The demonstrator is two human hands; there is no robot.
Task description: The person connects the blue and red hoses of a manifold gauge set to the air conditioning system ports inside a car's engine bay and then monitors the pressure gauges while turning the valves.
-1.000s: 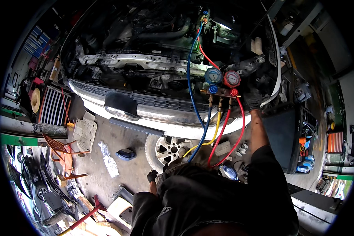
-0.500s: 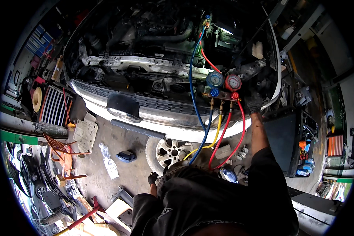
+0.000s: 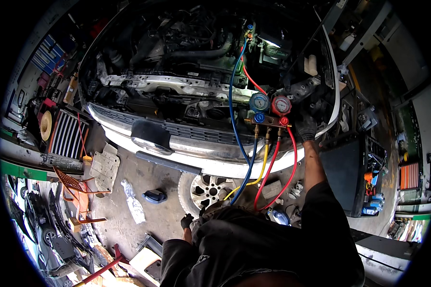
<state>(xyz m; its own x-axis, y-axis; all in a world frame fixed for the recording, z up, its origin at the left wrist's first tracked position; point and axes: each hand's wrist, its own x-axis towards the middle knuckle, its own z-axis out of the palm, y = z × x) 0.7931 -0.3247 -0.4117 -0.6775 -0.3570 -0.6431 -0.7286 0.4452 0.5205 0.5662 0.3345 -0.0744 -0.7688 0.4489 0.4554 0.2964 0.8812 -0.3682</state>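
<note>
My right hand (image 3: 306, 128), in a dark glove, rests at the front edge of the open engine bay (image 3: 177, 52), just right of a gauge manifold (image 3: 271, 122). Its fingers merge with the dark parts there. The manifold has a blue gauge (image 3: 259, 102) and a red gauge (image 3: 281, 105). A blue hose (image 3: 232, 91) and a red hose (image 3: 250, 79) lead from fittings (image 3: 249, 31) deep in the bay. A yellow hose (image 3: 265, 162) hangs below the manifold. My left hand (image 3: 187, 221), also gloved, hangs low by my side with fingers curled, apart from the car.
A wheel (image 3: 207, 190) lies on the floor below the white bumper (image 3: 215, 165). To the left are an orange chair (image 3: 79, 191), a plastic-wrapped bundle (image 3: 133, 203) and a dark blue part (image 3: 154, 196). A black-topped cart (image 3: 340, 172) stands at right.
The view has shifted slightly, so the gauges appear a little further left and lower. My right hand stays beside the manifold, and my left hand still hangs at my side.
</note>
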